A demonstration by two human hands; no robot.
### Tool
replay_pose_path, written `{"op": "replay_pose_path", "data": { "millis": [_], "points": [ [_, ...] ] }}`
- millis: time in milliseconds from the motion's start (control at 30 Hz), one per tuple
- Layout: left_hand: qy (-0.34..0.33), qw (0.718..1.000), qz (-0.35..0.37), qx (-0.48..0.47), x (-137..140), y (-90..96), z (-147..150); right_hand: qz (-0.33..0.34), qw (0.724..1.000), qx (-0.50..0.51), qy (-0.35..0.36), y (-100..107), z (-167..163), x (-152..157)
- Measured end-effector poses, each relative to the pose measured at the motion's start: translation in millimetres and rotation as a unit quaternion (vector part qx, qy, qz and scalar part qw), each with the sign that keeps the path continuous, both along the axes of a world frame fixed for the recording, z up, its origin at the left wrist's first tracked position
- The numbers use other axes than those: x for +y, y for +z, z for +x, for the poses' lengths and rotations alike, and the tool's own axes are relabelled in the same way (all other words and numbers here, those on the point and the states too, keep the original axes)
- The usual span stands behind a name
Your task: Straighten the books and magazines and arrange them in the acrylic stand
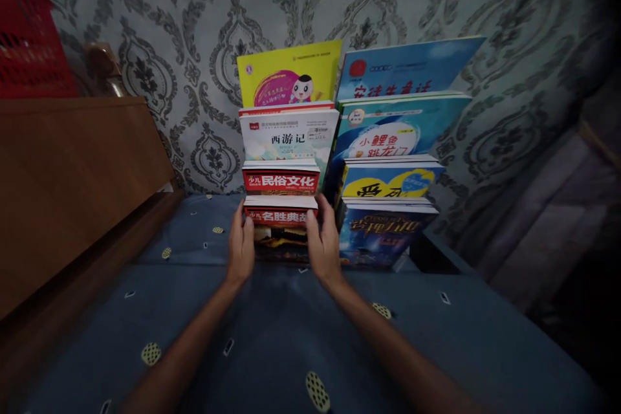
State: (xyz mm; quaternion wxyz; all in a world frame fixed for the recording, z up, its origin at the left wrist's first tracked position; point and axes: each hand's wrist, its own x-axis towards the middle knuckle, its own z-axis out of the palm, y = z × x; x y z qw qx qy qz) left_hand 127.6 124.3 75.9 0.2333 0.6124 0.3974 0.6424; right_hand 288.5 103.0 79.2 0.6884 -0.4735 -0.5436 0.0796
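Note:
Two rows of upright children's books stand side by side against the wall. My left hand (240, 244) is at the left edge of the front red-and-black book (284, 242) in the left row, thumb on its cover side and fingers along the edge. At its right edge, my right hand (323, 239) grips in the same way, its fingertips reaching behind. Behind it come a red book (281, 181), a white book (286, 136) and a yellow-green book (288, 77). In the right row, a dark blue book (383, 233) is in front.
Blue patterned cloth (272, 349) lies under the books. To the left is a brown wooden cabinet (72, 187) with a red plastic basket (32, 42) on top. Patterned wallpaper (204, 26) rises behind. Pale fabric (543, 233) hangs at the right.

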Motion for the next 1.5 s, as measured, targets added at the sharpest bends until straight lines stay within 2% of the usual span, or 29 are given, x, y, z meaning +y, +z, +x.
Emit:
{"op": "replay_pose_path", "data": {
  "millis": [100,233,367,600,867,1100,1167,1400,1500],
  "points": [
    [0.003,1.0,0.002,0.017,-4,-6.9,1,-0.015,1.0,-0.019,0.002,-16,-7,-9],
    [0.036,0.999,0.017,0.023,1,-8.2,5,-0.007,1.0,-0.015,-0.014,-23,-13,-8],
    [0.049,0.998,0.02,0.028,2,-8.4,7,-0.006,1.0,-0.002,-0.024,-21,-15,-6],
    [-0.001,1.0,0.014,0.004,6,2.4,-5,-0.019,1.0,0.001,0.004,-17,-5,-7],
    [0.048,0.997,0.056,-0.007,16,6.8,-6,0.017,1.0,0.02,-0.015,1,-1,5],
    [0.052,0.996,0.072,0.003,20,6.9,-10,0.038,0.998,0.007,-0.043,5,-2,8],
    [0.033,0.996,0.078,0.012,23,8.0,-15,0.039,0.998,0.008,-0.044,4,-1,8],
    [-0.098,0.99,0.075,0.073,34,18.0,-41,0.01,1.0,0.001,-0.022,3,8,11],
    [-0.145,0.984,0.073,0.079,37,25.9,-53,-0.006,1.0,-0.021,-0.011,6,13,2]
  ]
}}
